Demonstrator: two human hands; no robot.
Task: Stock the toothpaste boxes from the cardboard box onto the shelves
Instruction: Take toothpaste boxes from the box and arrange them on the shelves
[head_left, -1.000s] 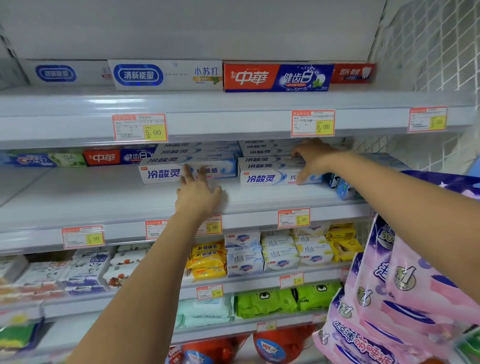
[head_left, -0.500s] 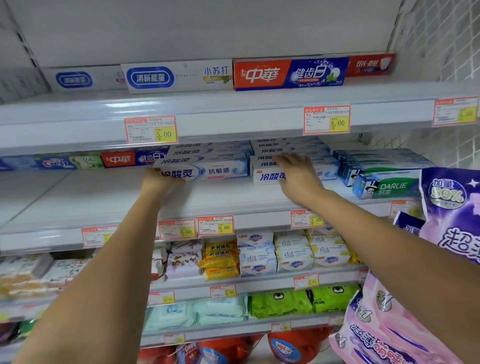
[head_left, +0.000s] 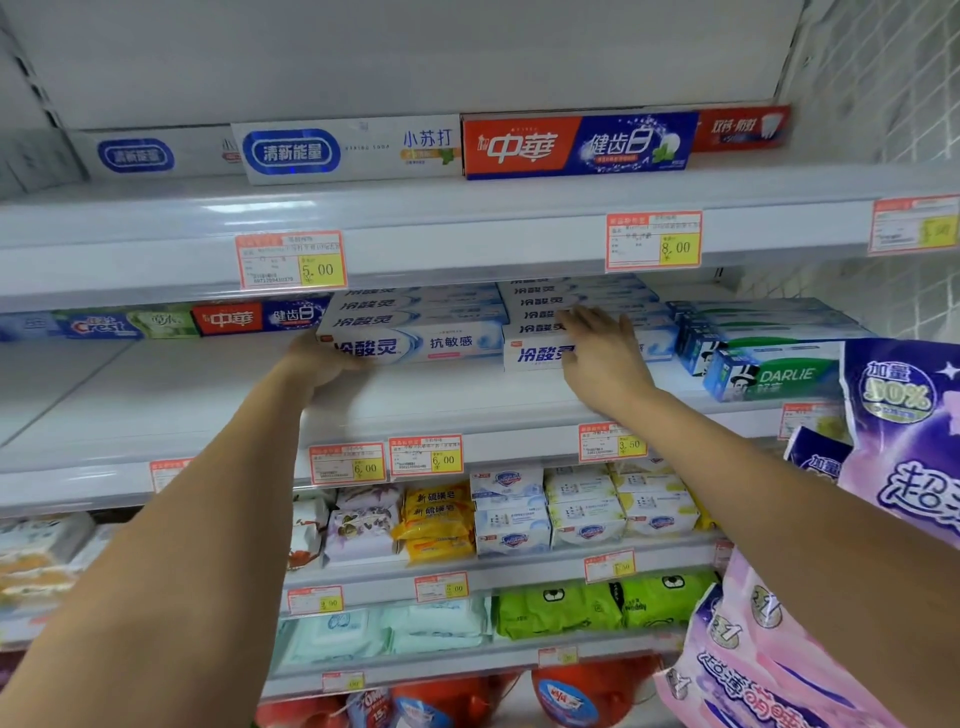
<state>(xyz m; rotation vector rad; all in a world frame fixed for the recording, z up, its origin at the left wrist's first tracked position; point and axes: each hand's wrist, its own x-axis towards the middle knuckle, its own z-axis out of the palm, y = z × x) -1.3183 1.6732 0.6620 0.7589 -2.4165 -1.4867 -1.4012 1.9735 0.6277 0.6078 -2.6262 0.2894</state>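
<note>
Two stacks of white-and-blue toothpaste boxes stand side by side on the middle shelf (head_left: 156, 405). My left hand (head_left: 317, 364) grips the left end of the left stack's (head_left: 431, 340) front bottom box, thumb under its front edge and fingers hidden behind it. With straight fingers, my right hand (head_left: 602, 353) lies flat against the front of the right stack (head_left: 535, 356) and covers part of it. No cardboard box is in view.
Green-blue Darlie boxes (head_left: 779, 374) sit right of the stacks; Crest and red-blue boxes (head_left: 228, 317) line the shelf's back left. More toothpaste boxes (head_left: 576, 143) stand on the top shelf. Soap and wipes fill the lower shelves. Purple and pink packs (head_left: 904, 415) hang at the right.
My left hand moved from the front of the left stack to its left end. My right hand slid from the right stack's right side onto its front. The view shifted slightly.
</note>
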